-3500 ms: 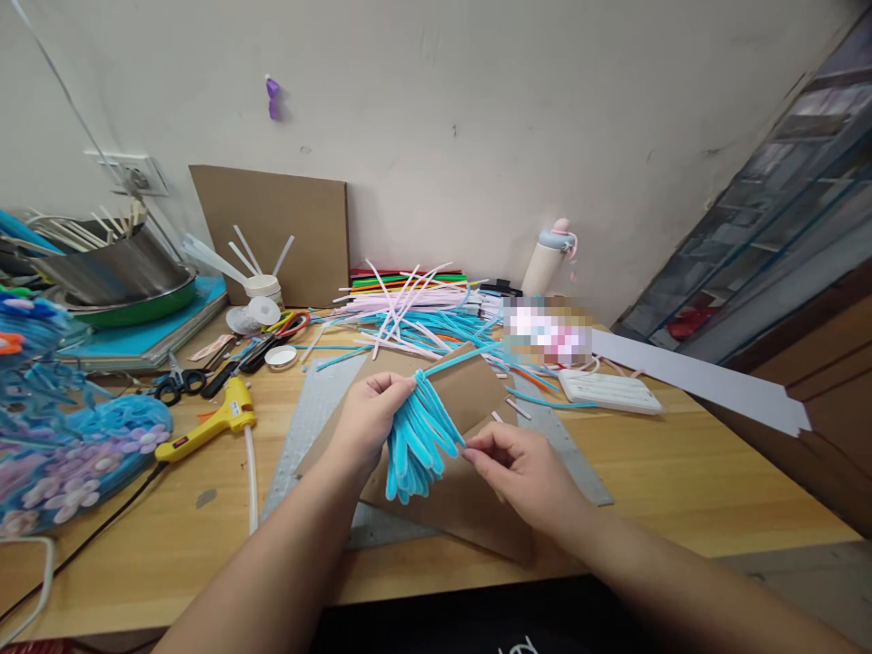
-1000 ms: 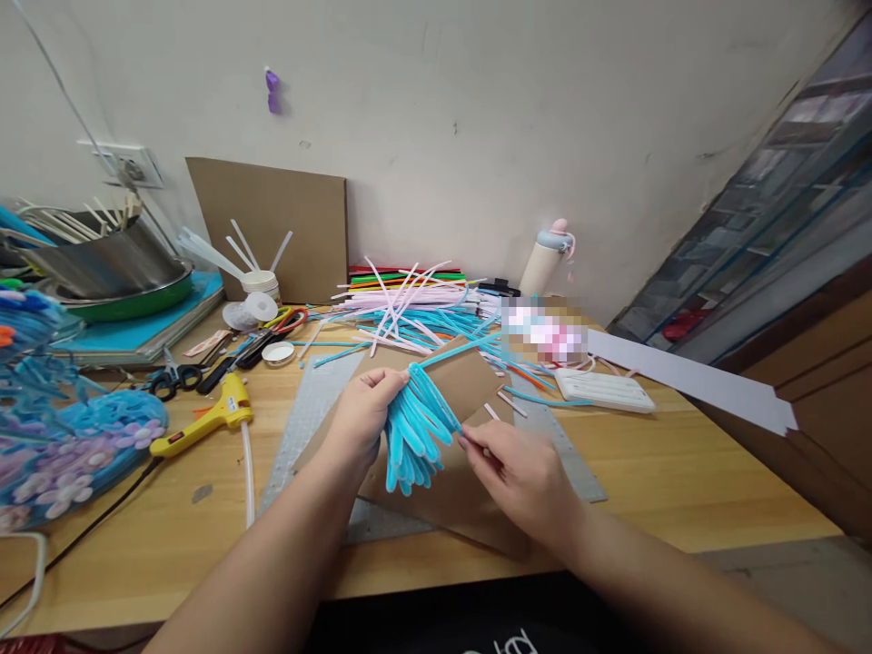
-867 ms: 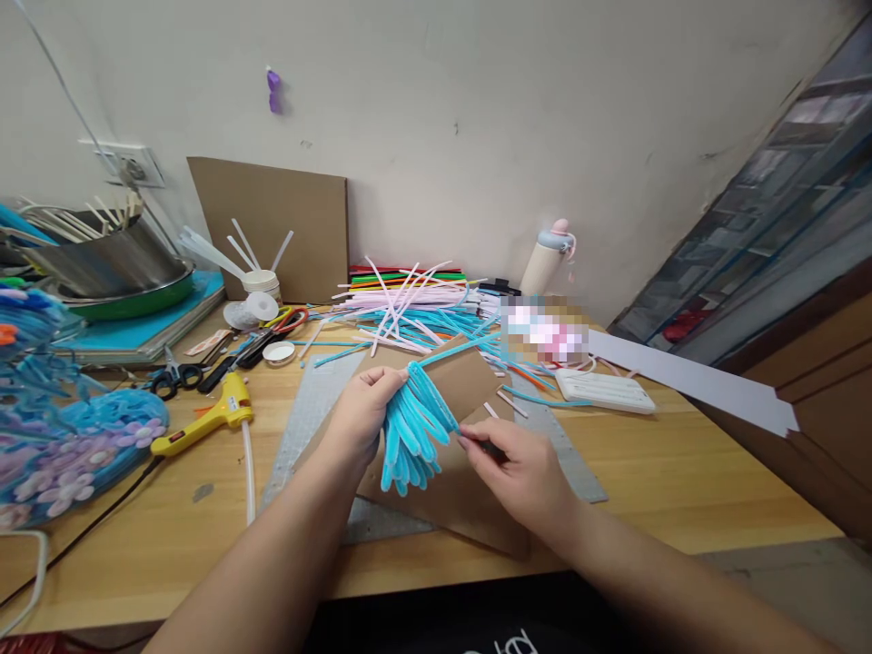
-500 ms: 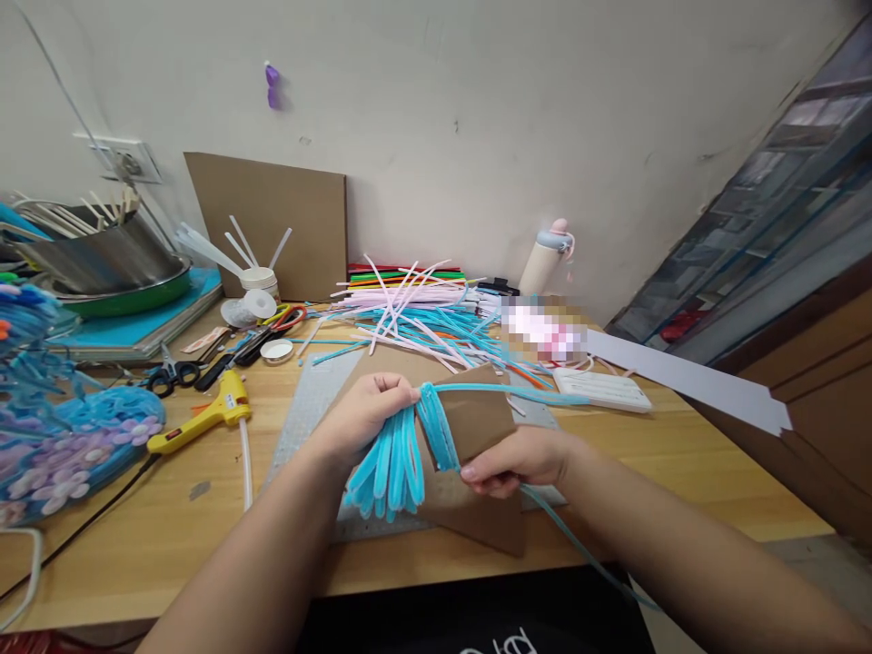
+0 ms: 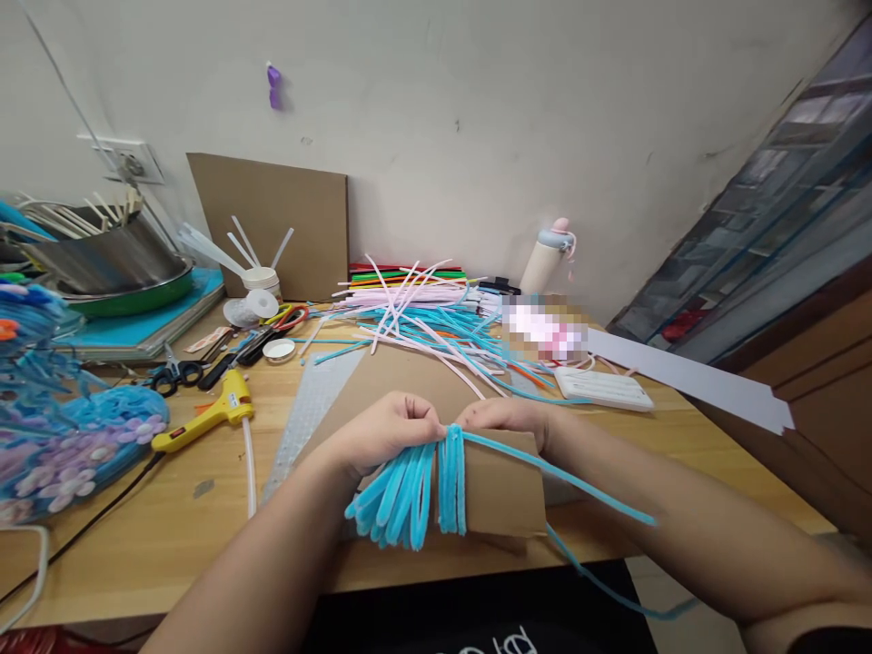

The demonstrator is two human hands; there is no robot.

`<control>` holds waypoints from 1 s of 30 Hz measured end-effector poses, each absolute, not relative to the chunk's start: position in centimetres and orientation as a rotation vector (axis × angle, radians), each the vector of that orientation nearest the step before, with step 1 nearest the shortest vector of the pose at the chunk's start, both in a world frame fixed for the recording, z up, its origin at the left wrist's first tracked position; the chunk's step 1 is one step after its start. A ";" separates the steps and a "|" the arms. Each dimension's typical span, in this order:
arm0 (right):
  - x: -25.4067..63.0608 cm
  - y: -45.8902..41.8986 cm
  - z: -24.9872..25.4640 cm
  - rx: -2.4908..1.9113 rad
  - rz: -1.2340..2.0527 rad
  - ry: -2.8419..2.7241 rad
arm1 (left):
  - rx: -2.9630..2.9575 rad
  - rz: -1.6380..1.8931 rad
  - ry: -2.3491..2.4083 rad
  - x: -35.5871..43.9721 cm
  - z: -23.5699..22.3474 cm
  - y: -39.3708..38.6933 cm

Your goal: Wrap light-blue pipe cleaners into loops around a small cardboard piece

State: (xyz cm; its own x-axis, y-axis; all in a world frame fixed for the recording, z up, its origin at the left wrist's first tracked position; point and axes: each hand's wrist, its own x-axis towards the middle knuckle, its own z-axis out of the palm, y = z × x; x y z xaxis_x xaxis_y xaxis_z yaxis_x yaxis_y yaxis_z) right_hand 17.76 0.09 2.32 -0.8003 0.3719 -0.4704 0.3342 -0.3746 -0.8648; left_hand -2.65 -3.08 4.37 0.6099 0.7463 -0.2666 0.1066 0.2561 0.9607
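My left hand (image 5: 401,431) is closed in a pinch at the top of a fan of blue pipe-cleaner loops (image 5: 395,500), by the left end of a small piece of cardboard (image 5: 504,486). Several turns of blue pipe cleaner (image 5: 452,486) are wound around that cardboard, just right of the loops. Behind its upper edge, my right hand (image 5: 504,416) has its fingers bent in at the top of the turns, gripping the pipe cleaner; its fingertips are partly hidden. One strand runs right from the top, in front of my right forearm. Another hangs out below the cardboard's right end.
A yellow glue gun (image 5: 208,422) with a cord lies left, near scissors (image 5: 175,374). Pink and blue pipe cleaners (image 5: 422,318) are heaped at the back. A bottle (image 5: 541,263) and a white power strip (image 5: 603,389) are to the right. A flowered blue piece (image 5: 74,445) stands far left.
The wrapped cardboard has come down nearer me and turned more level. My right hand has moved from its lower edge to behind its top. The upper strand now slopes down across my right forearm.
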 end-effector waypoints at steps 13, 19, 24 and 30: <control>17.0 -2.6 7.7 -1.361 0.915 -2.530 | 1.516 0.477 1.011 -2.5 3.3 -2.5; 16.0 -5.3 6.5 -1.354 -0.029 -2.555 | 1.470 0.521 1.016 -2.6 3.5 -2.5; 15.8 -5.7 5.2 -1.365 -0.275 -2.478 | 1.453 0.592 1.042 -2.6 3.3 -2.4; 16.0 -6.0 4.8 -1.225 -0.428 -2.423 | 1.413 0.696 1.067 -2.5 3.2 -2.3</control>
